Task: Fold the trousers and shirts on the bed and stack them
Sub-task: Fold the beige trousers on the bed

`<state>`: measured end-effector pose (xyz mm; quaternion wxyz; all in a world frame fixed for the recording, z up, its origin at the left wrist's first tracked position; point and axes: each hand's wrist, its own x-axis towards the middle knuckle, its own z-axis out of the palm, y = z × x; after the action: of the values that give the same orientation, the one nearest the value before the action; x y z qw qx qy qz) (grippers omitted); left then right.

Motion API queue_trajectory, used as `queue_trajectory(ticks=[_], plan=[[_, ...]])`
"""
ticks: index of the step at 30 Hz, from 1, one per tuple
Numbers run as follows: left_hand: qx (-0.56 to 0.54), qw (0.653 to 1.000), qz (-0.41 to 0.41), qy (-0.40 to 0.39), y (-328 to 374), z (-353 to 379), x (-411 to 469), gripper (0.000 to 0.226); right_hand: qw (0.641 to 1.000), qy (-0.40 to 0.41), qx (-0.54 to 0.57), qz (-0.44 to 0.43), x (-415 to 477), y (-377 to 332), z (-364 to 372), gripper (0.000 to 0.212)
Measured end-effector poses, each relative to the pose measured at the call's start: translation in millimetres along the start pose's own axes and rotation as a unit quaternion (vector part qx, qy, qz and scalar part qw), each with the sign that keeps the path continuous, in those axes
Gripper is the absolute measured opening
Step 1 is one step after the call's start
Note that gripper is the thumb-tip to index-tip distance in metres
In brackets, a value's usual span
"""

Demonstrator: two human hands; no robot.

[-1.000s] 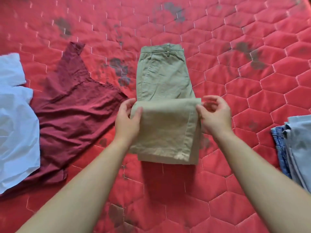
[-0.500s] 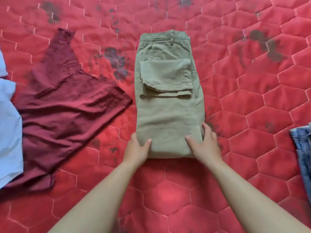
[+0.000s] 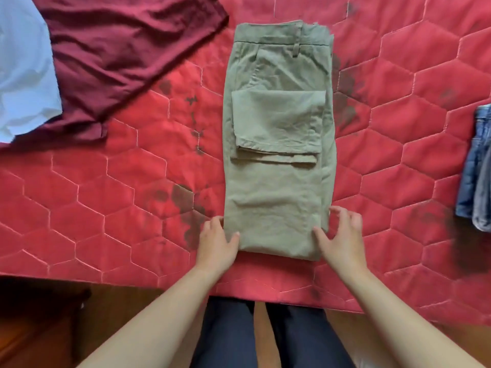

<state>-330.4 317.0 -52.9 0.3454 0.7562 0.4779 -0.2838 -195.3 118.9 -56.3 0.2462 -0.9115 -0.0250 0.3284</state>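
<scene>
The left hand (image 3: 216, 240) lies at the near left corner of the khaki trousers (image 3: 276, 197). Its grip is wide: the thumb rests on top of the cloth and the fingers (image 3: 212, 224) run fairly straight along the left edge. Whether any fingertip goes under the fold I cannot tell. The right hand (image 3: 342, 235) is at the near right corner, its grip also wide, with the fingers spread and lightly bent. Its thumb touches the top of the cloth and its fingertips touch the right edge. Neither hand lifts the fabric.

A maroon shirt (image 3: 119, 49) lies crumpled at the far left of the red quilted bed (image 3: 106, 195), apart from the trousers. A pale blue shirt (image 3: 24, 75) overlaps its left side. A stack of folded jeans (image 3: 478, 168) sits at the right edge, well apart from the hands. Dark stains mark the bed cover beside the trousers. Nothing lies between the hands and the cloth. The person's dark-clad legs (image 3: 228, 335) show below the bed edge, over a wooden floor (image 3: 39, 328).

The trousers lie flat in the middle of the bed, folded long and narrow. The waistband and a belt loop are at the far end. The leg ends are doubled back over the middle, so the near end is a fold.
</scene>
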Motion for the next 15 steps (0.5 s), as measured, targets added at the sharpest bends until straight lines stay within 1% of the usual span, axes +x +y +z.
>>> queue_trajectory(ticks=[2,3,5,6,8,10,11,13,15], plan=[[0.074,0.99,0.079,0.087,-3.5,6.7,-10.8,0.059,0.992,0.056,-0.043,-0.105,9.5,-7.7,-1.9,0.045],[0.113,0.978,0.132,0.115,0.3,8.6,-9.9,0.06,0.982,0.062,-0.061,-0.165,19.4,-18.5,-1.3,0.044],[0.166,0.949,0.221,0.154,14.2,11.3,0.5,0.059,0.962,0.042,-0.099,-0.253,44.2,-44.9,5.3,0.046],[0.179,0.938,0.244,0.168,22.4,11.8,9.2,0.059,0.952,0.032,-0.125,-0.279,59.0,-57.5,9.7,0.05],[0.173,0.935,0.25,0.184,39.0,11.3,31.6,0.057,0.932,0.022,-0.195,-0.306,90.2,-76.1,16.7,0.059],[0.158,0.936,0.247,0.194,52.4,10.9,55.6,0.053,0.917,0.028,-0.253,-0.307,120.8,-84.7,15.3,0.062],[0.159,0.934,0.251,0.198,56.9,11.7,65.8,0.05,0.909,0.035,-0.276,-0.31,133.2,-86.9,12.1,0.058],[0.186,0.92,0.274,0.21,59.2,14.5,82.1,0.047,0.888,0.052,-0.301,-0.344,151.8,-93.1,5.0,0.042],[0.217,0.898,0.305,0.232,54.0,18.5,92.4,0.05,0.881,0.06,-0.284,-0.372,164.5,-108.7,-3.8,0.028]])
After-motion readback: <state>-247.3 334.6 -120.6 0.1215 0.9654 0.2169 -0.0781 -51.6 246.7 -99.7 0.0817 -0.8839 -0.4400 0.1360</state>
